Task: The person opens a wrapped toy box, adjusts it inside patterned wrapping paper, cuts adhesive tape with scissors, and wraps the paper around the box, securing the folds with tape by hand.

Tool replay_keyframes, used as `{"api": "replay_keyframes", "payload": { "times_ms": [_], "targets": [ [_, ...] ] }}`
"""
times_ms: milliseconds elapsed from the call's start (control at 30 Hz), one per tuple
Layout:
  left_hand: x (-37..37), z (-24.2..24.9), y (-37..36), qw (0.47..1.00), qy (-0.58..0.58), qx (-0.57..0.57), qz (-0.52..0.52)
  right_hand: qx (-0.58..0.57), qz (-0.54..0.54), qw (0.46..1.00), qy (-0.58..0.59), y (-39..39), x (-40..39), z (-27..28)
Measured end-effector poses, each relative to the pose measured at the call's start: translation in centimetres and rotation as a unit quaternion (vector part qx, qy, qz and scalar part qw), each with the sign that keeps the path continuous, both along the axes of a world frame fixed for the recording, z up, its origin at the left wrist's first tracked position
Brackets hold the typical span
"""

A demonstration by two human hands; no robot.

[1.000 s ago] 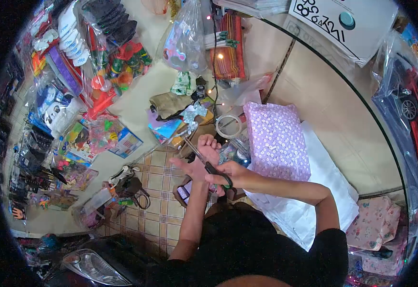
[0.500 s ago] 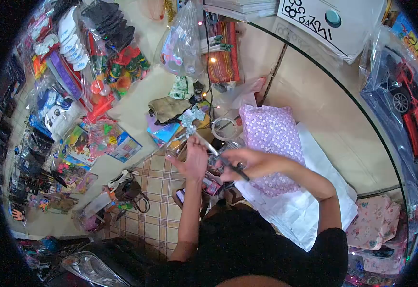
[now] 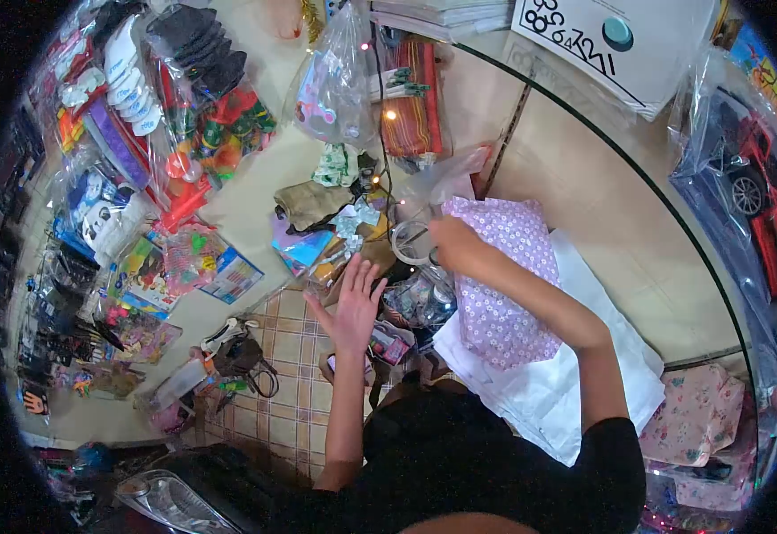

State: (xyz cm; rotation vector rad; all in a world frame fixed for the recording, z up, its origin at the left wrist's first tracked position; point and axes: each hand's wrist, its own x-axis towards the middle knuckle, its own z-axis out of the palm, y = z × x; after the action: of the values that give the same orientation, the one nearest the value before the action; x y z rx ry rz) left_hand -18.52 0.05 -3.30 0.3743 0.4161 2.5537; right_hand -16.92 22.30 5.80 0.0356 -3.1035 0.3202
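Your left hand (image 3: 355,311): fingers spread apart, near table's near edge. Your right hand (image 3: 455,246): curled at tape roll (image 3: 396,244); cannot tell whether fingers clamp anything. Tape roll sits on table (image 3: 602,214) towards near edge, just beside flowered parcel (image 3: 500,325). White sheets (image 3: 615,356) under parcel. String lights (image 3: 390,116) run from far edge. Checked floor (image 3: 268,383) below. Bagged toy car (image 3: 767,231) right of curved edge.

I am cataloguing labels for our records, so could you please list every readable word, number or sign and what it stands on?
"7", "2": on the white sheet, among other black figures, tilted and uncertain.
Blue lettering on the white stack: too small to read.
Print on the blue card and blue-and-yellow packet: too small or blurred.
Tape roll and flowered parcel: no readable text.
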Motion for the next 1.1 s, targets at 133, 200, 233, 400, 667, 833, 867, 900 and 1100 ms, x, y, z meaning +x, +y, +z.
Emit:
{"api": "replay_keyframes", "payload": {
  "times_ms": [133,200,233,400,667,833,867,900,1100],
  "targets": [
    [0.4,0.4,-0.1,0.998,0.038,-0.05,-0.021,0.063,-0.056,0.996,0.012,-2.4,-2.2,-2.8],
    [0.4,0.3,-0.5,0.994,0.069,-0.075,-0.031,0.082,-0.061,0.994,0.028,-3.2,-2.5,-4.0],
    [0.5,0.5,-0.7,0.992,0.081,-0.088,-0.034,0.083,-0.059,0.995,0.003,-3.2,-3.0,-4.8],
    [1.0,1.1,-1.3,0.969,0.147,-0.195,-0.019,0.064,-0.027,0.997,-0.017,-2.6,-3.2,-4.2],
    [2.6,2.8,-1.9,0.903,0.261,-0.339,-0.027,-0.308,0.162,0.928,-0.134,-1.3,2.3,3.8],
    [5.3,5.2,-1.0,0.879,0.308,-0.361,-0.054,-0.423,0.186,0.875,-0.14,0.3,7.2,3.7],
    [5.8,5.4,-0.8,0.877,0.313,-0.36,-0.057,-0.425,0.169,0.879,-0.133,0.5,8.2,3.8],
    [6.4,5.6,-0.7,0.875,0.314,-0.361,-0.073,-0.426,0.152,0.883,-0.127,0.6,9.3,4.1],
    [11.6,7.6,-0.2,0.905,0.244,-0.339,-0.079,-0.355,0.045,0.933,0.027,1.5,17.8,6.9]
  ]
}}
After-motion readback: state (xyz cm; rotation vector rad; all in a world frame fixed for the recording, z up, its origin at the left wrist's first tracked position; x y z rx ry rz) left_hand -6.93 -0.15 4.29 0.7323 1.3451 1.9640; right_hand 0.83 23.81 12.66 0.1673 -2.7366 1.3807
